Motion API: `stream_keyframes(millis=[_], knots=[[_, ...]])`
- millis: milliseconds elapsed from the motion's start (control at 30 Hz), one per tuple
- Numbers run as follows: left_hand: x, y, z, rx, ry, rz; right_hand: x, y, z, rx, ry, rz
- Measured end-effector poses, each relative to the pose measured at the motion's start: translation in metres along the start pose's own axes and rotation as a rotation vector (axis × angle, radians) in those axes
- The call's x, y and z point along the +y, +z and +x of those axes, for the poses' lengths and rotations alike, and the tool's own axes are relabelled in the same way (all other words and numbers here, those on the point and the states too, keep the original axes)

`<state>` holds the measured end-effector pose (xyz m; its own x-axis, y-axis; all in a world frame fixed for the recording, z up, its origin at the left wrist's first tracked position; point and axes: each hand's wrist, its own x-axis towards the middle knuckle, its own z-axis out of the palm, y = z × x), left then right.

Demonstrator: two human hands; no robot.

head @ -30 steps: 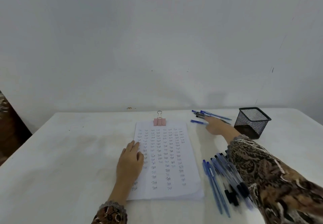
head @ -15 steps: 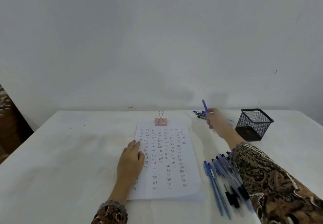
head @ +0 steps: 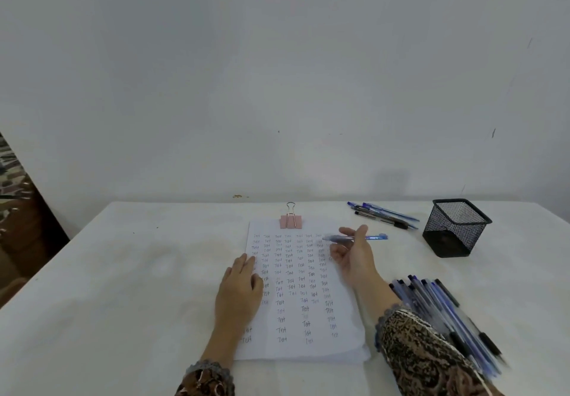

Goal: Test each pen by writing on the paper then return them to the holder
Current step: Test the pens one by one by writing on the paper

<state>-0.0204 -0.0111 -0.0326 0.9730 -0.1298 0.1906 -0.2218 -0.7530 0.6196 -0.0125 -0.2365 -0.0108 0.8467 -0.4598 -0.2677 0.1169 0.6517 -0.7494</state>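
Note:
A white paper point(head: 303, 346) filled with rows of handwritten "Test" lies in the middle of the table, held by a pink binder clip point(head: 290, 220) at its top edge. My left hand point(head: 240, 290) rests flat on the paper's left side. My right hand point(head: 354, 256) hovers over the paper's upper right corner, holding a blue pen point(head: 354, 237) horizontally, tip pointing left. The black mesh holder point(head: 455, 227) stands at the right and looks empty. A few pens point(head: 382, 214) lie at the back, left of the holder. Several pens point(head: 444, 312) lie in a pile beside my right forearm.
The table point(head: 138, 287) is white and its far edge meets a plain white wall. A dark piece of furniture point(head: 18, 226) stands past the table's left edge.
My right hand picked a blue pen from the back group and carried it toward me and left, over the paper's upper right corner. My left hand stayed on the paper.

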Motion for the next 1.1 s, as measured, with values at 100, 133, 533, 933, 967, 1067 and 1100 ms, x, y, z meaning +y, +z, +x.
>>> stream_keyframes(millis=[100,133,533,933,967,1067,1100], knots=[[-0.001,0.000,0.001,-0.004,0.006,0.004,0.004,-0.002,-0.002,-0.018,-0.008,0.022],[-0.001,0.000,0.001,-0.001,0.008,0.001,0.004,-0.003,-0.003,-0.022,-0.007,0.010],[-0.008,0.006,0.005,0.010,0.038,0.015,-0.016,0.000,-0.016,-0.067,-0.045,0.498],[-0.009,0.008,0.007,0.026,0.038,0.024,-0.012,0.000,-0.013,-0.044,-0.096,0.542],[-0.009,0.008,0.007,0.023,0.035,0.025,-0.009,-0.002,-0.009,-0.055,-0.108,0.491],[-0.009,0.008,0.007,0.021,0.039,0.028,-0.002,-0.010,0.003,-0.043,-0.049,0.262],[-0.009,0.008,0.007,0.022,0.044,0.029,-0.001,-0.012,0.004,-0.033,-0.041,0.165]])
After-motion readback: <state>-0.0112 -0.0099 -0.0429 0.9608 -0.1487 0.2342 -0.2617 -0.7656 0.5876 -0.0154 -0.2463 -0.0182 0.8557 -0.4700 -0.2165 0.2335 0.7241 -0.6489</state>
